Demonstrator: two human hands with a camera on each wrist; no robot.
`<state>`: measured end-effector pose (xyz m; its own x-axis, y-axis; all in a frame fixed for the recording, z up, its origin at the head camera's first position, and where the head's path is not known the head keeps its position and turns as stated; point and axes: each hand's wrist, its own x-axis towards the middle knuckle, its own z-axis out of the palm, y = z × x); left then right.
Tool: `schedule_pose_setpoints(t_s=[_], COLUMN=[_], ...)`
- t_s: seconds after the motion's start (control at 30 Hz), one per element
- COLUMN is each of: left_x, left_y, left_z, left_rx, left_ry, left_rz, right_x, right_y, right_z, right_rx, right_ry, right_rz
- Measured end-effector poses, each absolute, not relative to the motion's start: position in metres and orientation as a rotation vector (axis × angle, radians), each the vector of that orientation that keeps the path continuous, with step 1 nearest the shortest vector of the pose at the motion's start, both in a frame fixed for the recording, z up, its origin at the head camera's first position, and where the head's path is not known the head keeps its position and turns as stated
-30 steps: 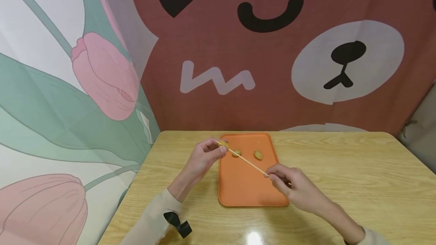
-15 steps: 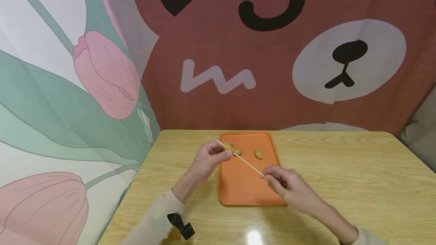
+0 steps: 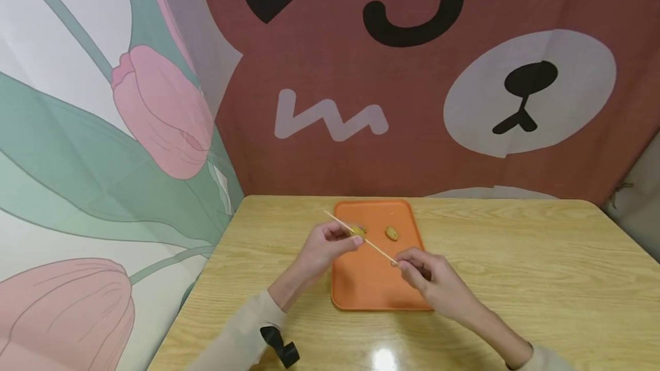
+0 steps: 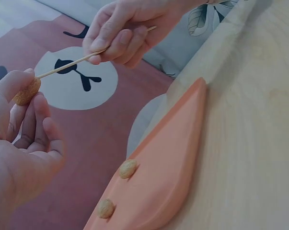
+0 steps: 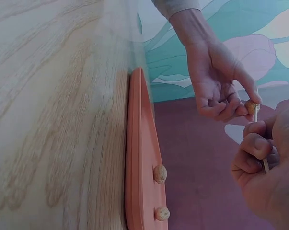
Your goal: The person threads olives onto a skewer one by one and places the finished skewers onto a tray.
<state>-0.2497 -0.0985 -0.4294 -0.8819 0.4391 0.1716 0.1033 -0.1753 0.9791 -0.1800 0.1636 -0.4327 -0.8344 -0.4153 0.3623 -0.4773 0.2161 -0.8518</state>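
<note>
A thin wooden skewer [image 3: 380, 249] slants between the two hands above the orange tray [image 3: 381, 293]. My left hand [image 3: 327, 248] pinches a golden-brown, rough-skinned, oval food piece [image 4: 28, 92] between thumb and fingers. The skewer runs through this piece, and its far end sticks out beyond it in the head view. My right hand [image 3: 438, 285] grips the skewer near its other end, a short stub of which shows behind the fingers in the left wrist view. Two similar pieces [image 4: 128, 168] lie apart on the tray; the left hand and held piece mostly hide one in the head view.
The tray lies on a light wood-grain table [image 3: 515, 256], towards its far edge. Behind the table hangs a cloth with a bear face [image 3: 330, 165], and a flower-print cloth [image 3: 160, 113] hangs at the left. A black strap piece [image 3: 281, 348] hangs at the left sleeve.
The left hand has slid the food piece down the skewer towards the right hand, so more of the far end sticks out. The right hand has shifted slightly left. The tray pieces stay put.
</note>
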Motion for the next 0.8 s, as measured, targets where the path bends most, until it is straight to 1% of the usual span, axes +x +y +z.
schedule_pose_setpoints(t_s=[0.17, 0.53, 0.8], left_x=[-0.246, -0.234, -0.238], left_y=[-0.089, -0.073, -0.072], left_z=[-0.437, -0.446, -0.446], left_rx=[0.636, 0.684, 0.694], left_ry=[1.849, 1.836, 1.874], left_rz=[2.114, 1.990, 1.910], right_x=[-0.180, -0.178, -0.179], right_y=[0.164, 0.161, 0.164], right_z=[-0.432, -0.434, -0.434], right_rx=[0.824, 0.884, 0.807], right_ry=[-2.436, -2.410, -2.407], right_rz=[1.749, 1.759, 1.682])
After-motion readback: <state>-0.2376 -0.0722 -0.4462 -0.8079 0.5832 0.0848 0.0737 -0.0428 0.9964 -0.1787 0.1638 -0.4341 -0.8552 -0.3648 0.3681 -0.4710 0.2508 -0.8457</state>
